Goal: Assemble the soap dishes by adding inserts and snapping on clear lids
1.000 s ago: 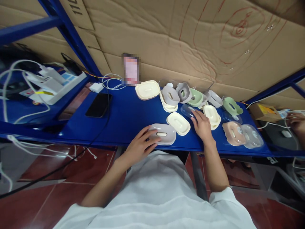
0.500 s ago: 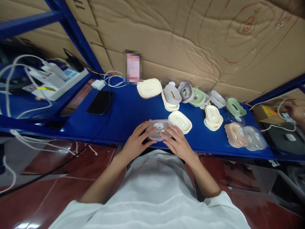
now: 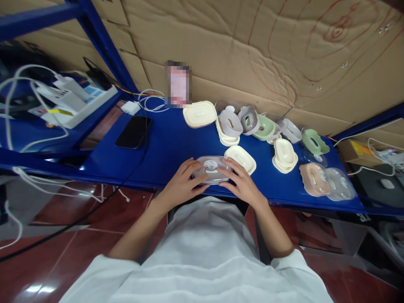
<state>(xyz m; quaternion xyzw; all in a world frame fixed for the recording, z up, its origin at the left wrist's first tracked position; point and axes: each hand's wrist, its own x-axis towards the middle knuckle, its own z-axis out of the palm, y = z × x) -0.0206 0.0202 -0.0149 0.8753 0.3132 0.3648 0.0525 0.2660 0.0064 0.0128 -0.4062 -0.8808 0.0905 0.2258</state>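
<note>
Now that the clear lid (image 3: 211,164), which was lying beside the right hand (image 3: 244,185) a second ago, is covering the grey dish (image 3: 210,181), the two parts are forming one stacked piece; whether the rims are locking is not showing. This piece is lying directly between both hands, at the near edge of the blue table (image 3: 168,151). The left hand (image 3: 181,185) is grasping the lid's left end, fingers spreading over it, while the right hand is gripping the opposite end likewise. Just beyond the right hand's fingers, a cream tray (image 3: 242,158) is lying; farther to that hand's right, a pink dish (image 3: 314,180) is resting.
</note>
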